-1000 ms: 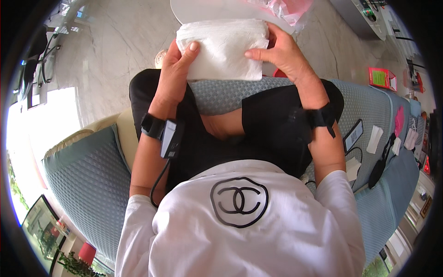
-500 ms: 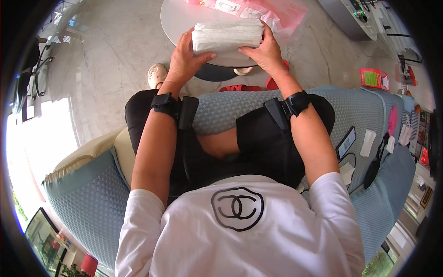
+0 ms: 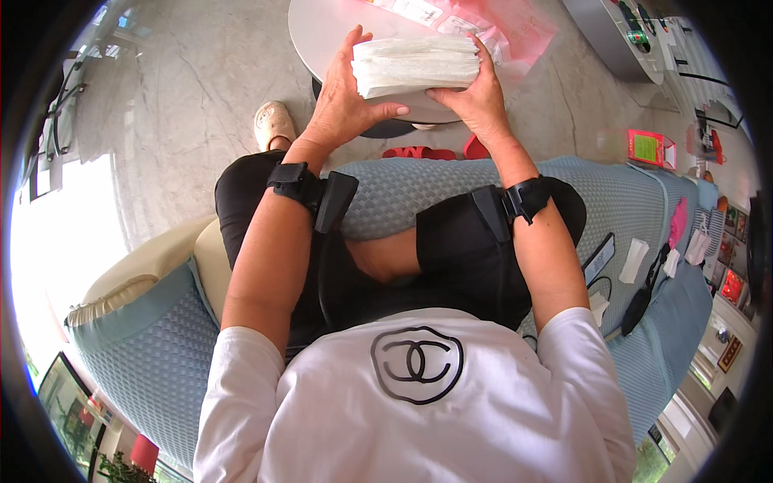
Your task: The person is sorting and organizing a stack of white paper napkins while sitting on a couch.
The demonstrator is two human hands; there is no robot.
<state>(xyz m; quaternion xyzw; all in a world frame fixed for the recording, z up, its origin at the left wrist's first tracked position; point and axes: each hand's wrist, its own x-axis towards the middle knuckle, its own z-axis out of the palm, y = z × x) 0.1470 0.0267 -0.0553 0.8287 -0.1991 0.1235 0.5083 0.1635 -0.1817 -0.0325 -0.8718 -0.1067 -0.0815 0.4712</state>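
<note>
Between my hands, out over the round pale table [image 3: 310, 28], is a thick stack of folded white tissues [image 3: 415, 60], its layered side showing. My left hand [image 3: 350, 101] grips the left end, with its thumb along the lower edge. My right hand [image 3: 475, 97] grips the right end, fingers behind it and thumb at the lower edge. Pink plastic packaging [image 3: 515, 40] lies on the table behind the stack. Black straps with devices [image 3: 334, 201] are on both forearms.
I sit cross-legged on a blue quilted sofa cover [image 3: 145, 346]. To the right lie a phone [image 3: 598, 258], white folded pieces [image 3: 634, 258] and a black item [image 3: 640, 306]. Red slippers [image 3: 411, 151] are on the floor. A pink-red box [image 3: 648, 149] and grey furniture [image 3: 604, 40] stand further right.
The stack, first held with its broad face showing, has tipped to show its layered side. Both hands have moved slightly up and rightward with it since then.
</note>
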